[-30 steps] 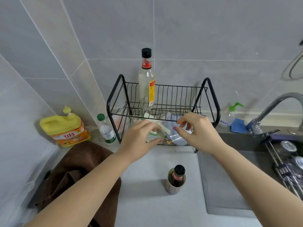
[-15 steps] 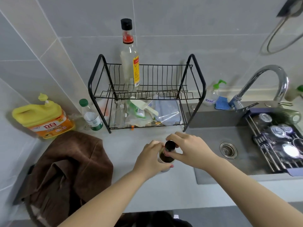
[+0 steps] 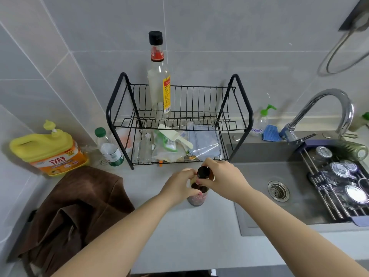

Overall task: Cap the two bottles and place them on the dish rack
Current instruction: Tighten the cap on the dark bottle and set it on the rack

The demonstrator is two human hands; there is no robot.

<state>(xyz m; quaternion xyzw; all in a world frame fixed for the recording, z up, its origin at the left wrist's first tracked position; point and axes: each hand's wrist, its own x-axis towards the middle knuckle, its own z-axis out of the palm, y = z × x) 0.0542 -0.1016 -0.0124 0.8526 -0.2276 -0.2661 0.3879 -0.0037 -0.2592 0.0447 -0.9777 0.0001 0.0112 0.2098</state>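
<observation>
Right hand (image 3: 220, 179): fingers pinched on black cap (image 3: 203, 172) atop dark bottle (image 3: 197, 197). Left hand (image 3: 177, 186): wrapped around bottle, upright on tabletop (image 3: 179, 232). Clear bottle (image 3: 159, 80): capped, upright on dish rack (image 3: 242, 108) top shelf.

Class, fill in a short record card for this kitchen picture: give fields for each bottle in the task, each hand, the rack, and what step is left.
dark bottle: upright on the counter, in front of the rack, black cap on top
clear bottle: capped, upright on the rack's top shelf
left hand: around the dark bottle's body
right hand: fingers on the cap
rack: black wire, two shelves; bags and a container below
step left: put the dark bottle on the rack
</observation>
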